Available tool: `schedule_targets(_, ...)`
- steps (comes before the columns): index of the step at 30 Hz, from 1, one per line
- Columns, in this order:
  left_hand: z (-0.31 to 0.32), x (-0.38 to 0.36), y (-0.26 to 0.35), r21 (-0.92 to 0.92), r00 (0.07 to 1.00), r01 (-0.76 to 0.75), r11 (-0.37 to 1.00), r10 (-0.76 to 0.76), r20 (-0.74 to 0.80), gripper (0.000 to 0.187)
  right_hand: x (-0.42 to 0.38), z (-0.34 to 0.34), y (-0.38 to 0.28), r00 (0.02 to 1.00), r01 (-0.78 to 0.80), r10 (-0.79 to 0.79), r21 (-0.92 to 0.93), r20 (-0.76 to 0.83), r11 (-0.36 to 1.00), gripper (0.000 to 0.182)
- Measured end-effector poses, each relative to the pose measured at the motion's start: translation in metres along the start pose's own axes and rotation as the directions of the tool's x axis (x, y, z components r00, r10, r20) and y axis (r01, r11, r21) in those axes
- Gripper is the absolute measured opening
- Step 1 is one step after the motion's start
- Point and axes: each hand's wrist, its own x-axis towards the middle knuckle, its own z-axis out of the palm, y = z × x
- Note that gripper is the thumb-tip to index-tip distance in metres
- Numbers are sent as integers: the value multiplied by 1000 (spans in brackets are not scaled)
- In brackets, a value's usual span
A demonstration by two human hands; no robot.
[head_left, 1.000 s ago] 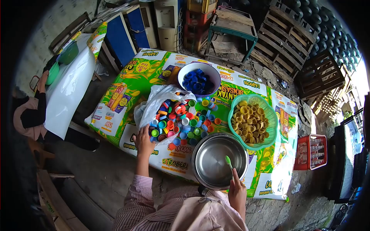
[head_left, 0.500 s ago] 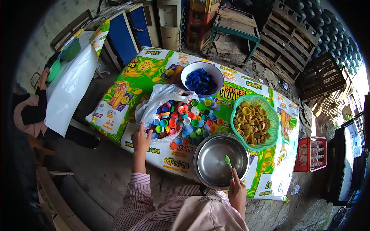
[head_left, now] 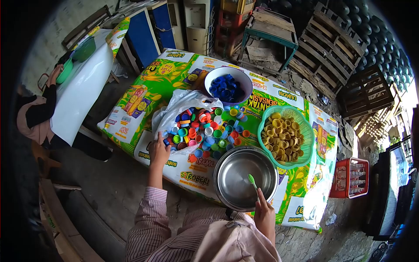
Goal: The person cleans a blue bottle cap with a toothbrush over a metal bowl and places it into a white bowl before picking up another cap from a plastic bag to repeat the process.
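At metal bowl (head_left: 238, 174) rim, right hand (head_left: 264, 212); left hand (head_left: 159, 151) well apart

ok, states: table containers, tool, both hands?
Steel bowl: upright, bottom showing
White bowl: holding blue caps
Green basket: holding yellow caps
Plastic bag: open, mixed caps at its mouth
Tool: held, green tip over steel bowl
Left hand: on bag's edge, grip unclear
Right hand: gripping tool

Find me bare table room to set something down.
Free: tablecloth left of the plastic bag; front strip between left hand and steel bowl; right end past the green basket. Crowded: the middle, where bottle caps lie between bag and basket.
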Motion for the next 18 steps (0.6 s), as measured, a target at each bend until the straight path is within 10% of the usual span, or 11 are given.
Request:
schedule_targets(7, 16, 7, -13, -201, 997, -13, 979, -3, -80, 70, -2, -20, 15, 999, 46, -46, 21, 8, 999, 51)
schedule_targets(13, 4, -1, 9, 77, 999, 46, 996, -44, -23, 74, -3, -33, 20, 995, 64, -69, 63, 77, 996, 50)
schedule_targets(18, 2, -5, -16, -247, 991, -1, 969, 35, 132, 72, -4, -35, 28, 991, 105, -111, 78, 78, 991, 49)
